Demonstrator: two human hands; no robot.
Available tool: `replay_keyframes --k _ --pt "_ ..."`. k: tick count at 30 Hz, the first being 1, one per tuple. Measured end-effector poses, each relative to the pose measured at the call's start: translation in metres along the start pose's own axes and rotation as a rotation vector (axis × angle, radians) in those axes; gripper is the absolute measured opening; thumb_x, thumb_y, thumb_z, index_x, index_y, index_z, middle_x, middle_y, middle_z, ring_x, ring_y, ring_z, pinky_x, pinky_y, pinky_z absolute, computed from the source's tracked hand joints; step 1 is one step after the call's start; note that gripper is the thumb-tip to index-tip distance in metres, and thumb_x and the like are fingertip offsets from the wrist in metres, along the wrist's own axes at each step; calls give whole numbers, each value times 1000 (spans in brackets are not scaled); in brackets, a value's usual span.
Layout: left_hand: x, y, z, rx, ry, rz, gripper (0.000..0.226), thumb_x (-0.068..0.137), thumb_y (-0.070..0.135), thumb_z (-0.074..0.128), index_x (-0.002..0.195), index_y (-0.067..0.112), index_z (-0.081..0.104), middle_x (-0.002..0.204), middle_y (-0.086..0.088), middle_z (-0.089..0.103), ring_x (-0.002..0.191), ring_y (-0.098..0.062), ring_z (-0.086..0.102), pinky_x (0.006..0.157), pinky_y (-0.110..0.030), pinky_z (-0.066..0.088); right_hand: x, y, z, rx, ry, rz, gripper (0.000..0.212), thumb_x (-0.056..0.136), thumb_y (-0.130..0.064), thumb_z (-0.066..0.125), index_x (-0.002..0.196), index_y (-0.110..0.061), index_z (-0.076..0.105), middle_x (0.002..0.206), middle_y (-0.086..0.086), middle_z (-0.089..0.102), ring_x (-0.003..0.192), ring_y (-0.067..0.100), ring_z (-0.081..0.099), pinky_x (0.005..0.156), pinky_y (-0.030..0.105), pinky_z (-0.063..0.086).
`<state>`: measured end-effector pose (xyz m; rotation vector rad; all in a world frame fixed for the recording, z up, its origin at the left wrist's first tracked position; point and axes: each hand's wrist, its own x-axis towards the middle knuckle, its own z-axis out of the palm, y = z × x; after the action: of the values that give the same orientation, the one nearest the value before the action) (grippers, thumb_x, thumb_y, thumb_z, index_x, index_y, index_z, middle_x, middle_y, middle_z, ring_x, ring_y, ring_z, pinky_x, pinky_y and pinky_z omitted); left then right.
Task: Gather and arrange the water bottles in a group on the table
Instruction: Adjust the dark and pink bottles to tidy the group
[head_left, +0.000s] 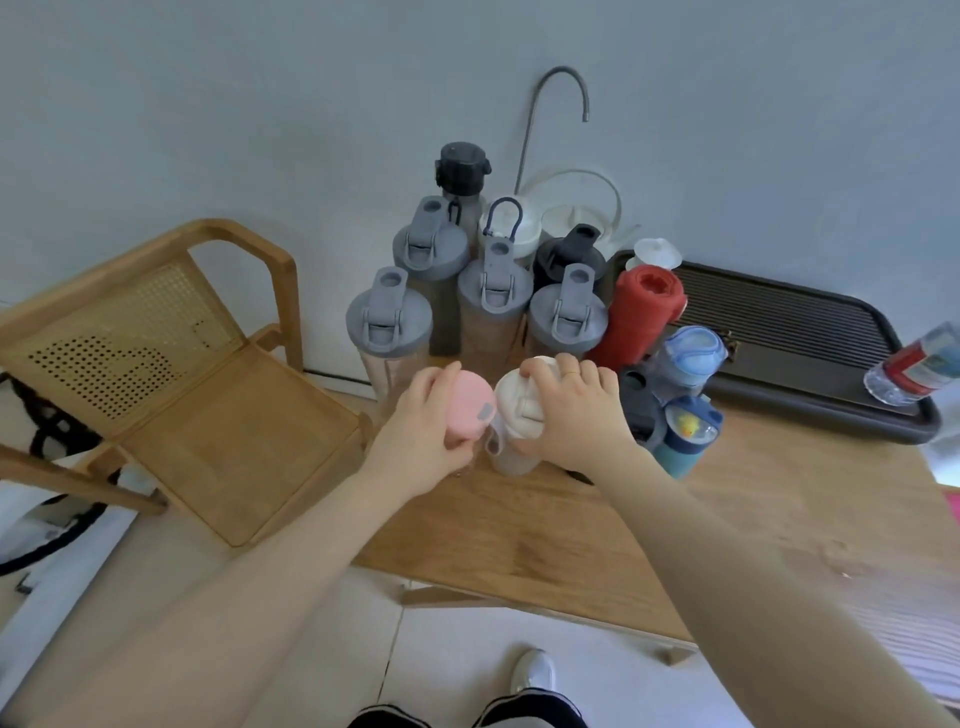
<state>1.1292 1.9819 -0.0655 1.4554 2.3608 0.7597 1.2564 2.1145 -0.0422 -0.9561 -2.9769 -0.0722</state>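
My left hand (423, 431) grips a pink bottle (470, 402) by its top at the front of the group. Right beside it, my right hand (574, 410) holds a white bottle (514, 402) from above. Both bottles stand on the wooden table (571, 540), close together. Behind them stand several clear bottles with grey flip lids (389, 319), a black-lidded bottle (462, 166), a red bottle (641, 312) and two blue bottles (691, 356) at the right.
A dark slatted tray (789, 332) lies at the back right with a tilted clear plastic bottle (917, 364) on it. A white kettle (576, 208) and curved metal spout (561, 88) stand by the wall. A wooden cane chair (171, 374) sits left of the table.
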Motion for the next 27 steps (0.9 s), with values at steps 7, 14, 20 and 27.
replay_keyframes --k 7,14,20,27 --pt "20 6 -2 244 -71 48 72 88 24 57 146 17 15 153 -10 11 134 -30 26 99 -40 43 -18 14 12 71 267 -26 73 65 -50 68 125 -16 46 136 14 48 111 34 51 93 43 33" --pt "12 -8 16 646 172 340 69 64 -1 67 127 2 39 127 -23 55 116 -37 54 97 -48 42 -61 56 56 106 353 112 95 55 -38 84 132 -15 35 145 17 33 132 32 23 104 54 30" --pt "28 -11 21 758 286 310 50 76 3 50 125 3 42 121 -18 60 109 -34 58 87 -41 48 -58 68 67 -13 466 23 91 49 -14 87 126 -17 41 136 13 32 126 34 30 91 54 45" --pt "36 -18 33 830 355 299 51 79 5 50 130 6 41 126 -15 56 114 -31 53 100 -41 34 -54 74 76 -31 547 -66 73 57 -14 85 118 -15 45 131 13 35 123 35 34 89 53 47"
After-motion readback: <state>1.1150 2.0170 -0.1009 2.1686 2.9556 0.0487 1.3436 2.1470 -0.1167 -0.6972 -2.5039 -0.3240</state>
